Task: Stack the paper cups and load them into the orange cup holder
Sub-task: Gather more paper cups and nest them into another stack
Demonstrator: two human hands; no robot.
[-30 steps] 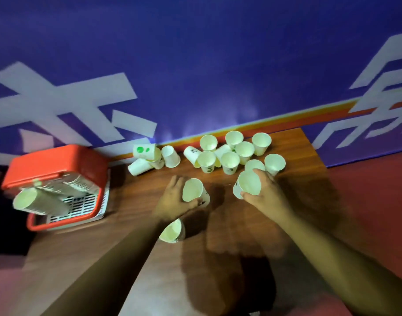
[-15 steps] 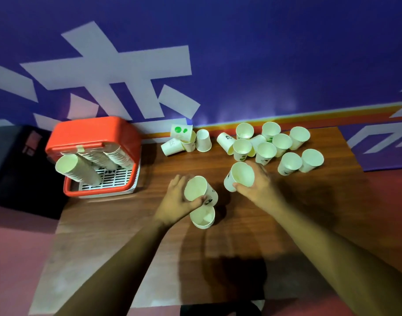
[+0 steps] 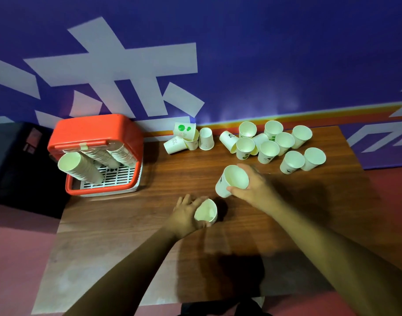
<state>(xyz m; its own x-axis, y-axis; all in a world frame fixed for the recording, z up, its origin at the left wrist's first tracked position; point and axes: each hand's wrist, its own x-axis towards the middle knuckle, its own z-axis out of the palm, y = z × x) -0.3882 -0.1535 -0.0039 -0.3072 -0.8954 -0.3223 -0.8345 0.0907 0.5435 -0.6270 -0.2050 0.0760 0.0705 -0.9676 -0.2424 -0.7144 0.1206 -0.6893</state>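
Nearest, a paper cup (image 3: 206,212) is gripped in the left hand (image 3: 184,216), fingers curled round its side, low over the tabletop (image 3: 127,224). Whether one cup or a nested pair is held cannot be told. Its rim looks pressed out of round, and a crushed mouth would likely jam the next cup going in.

Just beyond, a second cup (image 3: 232,181) is held tilted in the right hand (image 3: 254,189), fingers wrapped round its wall, clear of the first. If it is brought in crooked, a skewed stack is to be expected.

Farther back, the loose cups (image 3: 284,142) are crowded together, some upright, some on their sides — one careless reach and several could be toppled or rolled off the edge. To the left, the orange cup holder (image 3: 95,131) is seen with long stacks (image 3: 86,169) leaning out of it; a nudge while loading might slide one out.

As for print: green dots are made out on a cup by the wall (image 3: 184,129), and small dark marks on others are too small to be read. On the purple wall (image 3: 286,53) only large white strokes are shown — cut off, nothing legible.
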